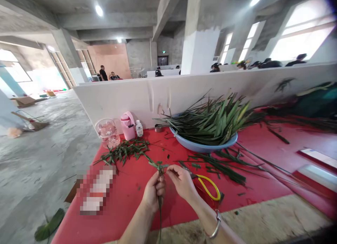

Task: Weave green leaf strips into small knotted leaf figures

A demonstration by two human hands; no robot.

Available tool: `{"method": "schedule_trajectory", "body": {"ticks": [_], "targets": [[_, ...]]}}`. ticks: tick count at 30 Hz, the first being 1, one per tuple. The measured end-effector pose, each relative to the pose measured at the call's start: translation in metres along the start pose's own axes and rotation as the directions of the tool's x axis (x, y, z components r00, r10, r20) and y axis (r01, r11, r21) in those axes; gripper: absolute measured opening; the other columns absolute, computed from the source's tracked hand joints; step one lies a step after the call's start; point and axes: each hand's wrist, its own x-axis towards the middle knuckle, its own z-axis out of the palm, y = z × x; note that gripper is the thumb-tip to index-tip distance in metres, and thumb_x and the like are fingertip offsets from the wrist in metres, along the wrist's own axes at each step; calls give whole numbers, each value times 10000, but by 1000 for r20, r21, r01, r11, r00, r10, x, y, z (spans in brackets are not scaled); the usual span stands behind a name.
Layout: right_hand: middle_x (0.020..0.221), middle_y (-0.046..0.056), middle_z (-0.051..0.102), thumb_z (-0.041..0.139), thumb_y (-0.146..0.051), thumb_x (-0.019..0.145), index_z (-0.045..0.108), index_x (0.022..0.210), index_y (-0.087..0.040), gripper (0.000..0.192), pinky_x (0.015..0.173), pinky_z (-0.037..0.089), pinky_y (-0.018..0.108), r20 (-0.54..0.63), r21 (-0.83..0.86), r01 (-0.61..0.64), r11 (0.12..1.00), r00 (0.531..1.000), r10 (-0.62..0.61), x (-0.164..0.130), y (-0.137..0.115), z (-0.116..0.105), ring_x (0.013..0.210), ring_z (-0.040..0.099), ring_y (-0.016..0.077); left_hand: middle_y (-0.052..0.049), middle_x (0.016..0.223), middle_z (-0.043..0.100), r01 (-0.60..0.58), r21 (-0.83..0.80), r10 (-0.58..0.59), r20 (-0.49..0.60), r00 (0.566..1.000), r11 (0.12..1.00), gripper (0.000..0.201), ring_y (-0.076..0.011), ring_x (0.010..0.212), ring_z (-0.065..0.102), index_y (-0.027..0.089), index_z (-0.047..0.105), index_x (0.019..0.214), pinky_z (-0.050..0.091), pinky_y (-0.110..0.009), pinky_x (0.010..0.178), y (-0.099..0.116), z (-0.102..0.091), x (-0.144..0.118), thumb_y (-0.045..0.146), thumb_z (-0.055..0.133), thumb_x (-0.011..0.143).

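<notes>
In front of me, over the red tabletop [131, 209], my left hand [153, 193] is closed around a folded green leaf piece [159, 165]. A long strip of it hangs below the fist. Close beside it on the right, my right hand [181, 182] pinches the end of a leaf strip that sticks out from the piece; the fingertips partly hide it. Scissors with yellow handles [214, 191] lie just right of my right hand. Several small folded leaf pieces [127, 149] are heaped to the left, beyond my left hand.
A blue basin [207, 148] heaped with long green leaves [218, 119] stands against the white partition [126, 96]. Loose leaf strips [229, 172] lie before it. A pink bottle [128, 128], a white bottle [139, 128] and a clear pink container [109, 133] stand at left. People sit beyond the partition.
</notes>
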Motion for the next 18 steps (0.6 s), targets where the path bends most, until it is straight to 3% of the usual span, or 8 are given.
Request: {"method": "schedule_trajectory", "body": {"ticks": [3, 6, 13, 18], "targets": [[737, 28, 606, 467, -266, 865, 596, 776, -190, 174, 637, 406, 246, -35, -188, 137, 973, 989, -146, 1, -5, -6, 684, 556, 150, 97, 496, 247, 6, 42, -6, -1, 1000, 999, 307, 20, 344, 146, 125, 418, 616, 72, -94, 302, -2, 2, -3, 255, 682, 705], [742, 26, 599, 452, -249, 875, 596, 778, -202, 180, 636, 388, 243, -49, -285, 186, 940, 977, -208, 0, -12, -7, 696, 553, 150, 105, 482, 212, 7, 35, -8, 26, 1000, 999, 350, 16, 347, 143, 133, 405, 607, 65, -95, 306, -3, 5, -8, 266, 724, 661], [733, 21, 643, 495, -260, 844, 613, 766, -197, 155, 639, 413, 246, -107, -201, 39, 979, 992, -62, -2, -15, 2, 672, 573, 155, 97, 507, 279, -5, -12, 5, 57, 998, 1000, 284, 10, 352, 145, 133, 444, 678, 76, -92, 301, -3, 3, -9, 237, 707, 684], [716, 24, 661, 486, -249, 837, 639, 770, -192, 177, 631, 439, 248, -56, -81, -28, 996, 998, 23, -1, -14, 8, 662, 595, 159, 27, 697, 555, -59, 37, 57, 62, 996, 998, 379, 38, 367, 173, 113, 522, 814, 104, -78, 302, -4, 2, -9, 229, 788, 571]]}}
